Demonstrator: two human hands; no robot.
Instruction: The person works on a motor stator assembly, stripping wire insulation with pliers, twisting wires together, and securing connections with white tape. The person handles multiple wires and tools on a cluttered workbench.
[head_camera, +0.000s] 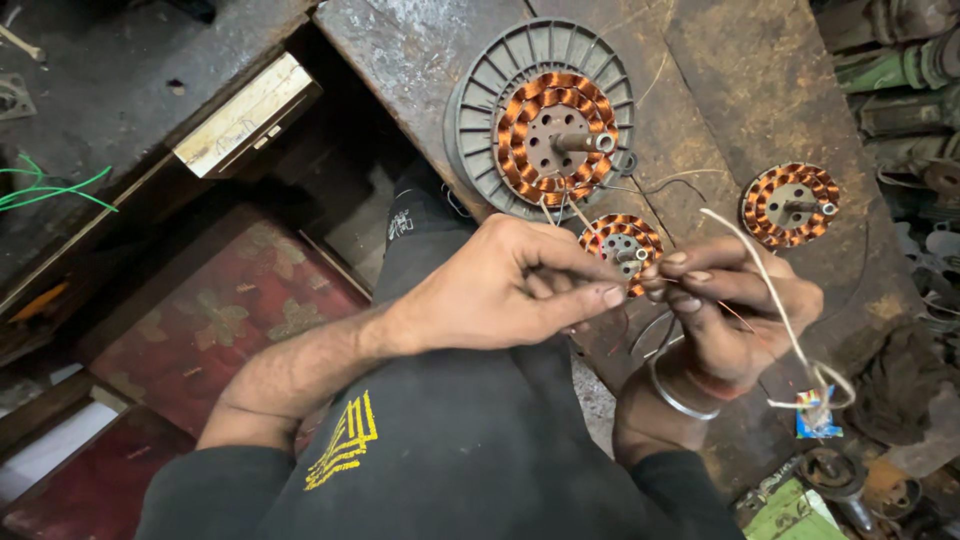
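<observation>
- Beneath your hands runs a worn, rusty metal workbench (420, 60).
- Left of your left hand lies a red patterned mat (230, 300).
- Beyond it, a dark drawer unit (240, 115).

The person wears a black top with sleeves pushed up above the forearms and a yellow geometric emblem (343, 441) near the chest. A silver bangle (676, 396) circles the right wrist.

small stator (620, 245) half hidden behind fingers; thin wire ends too fine to see.
</observation>
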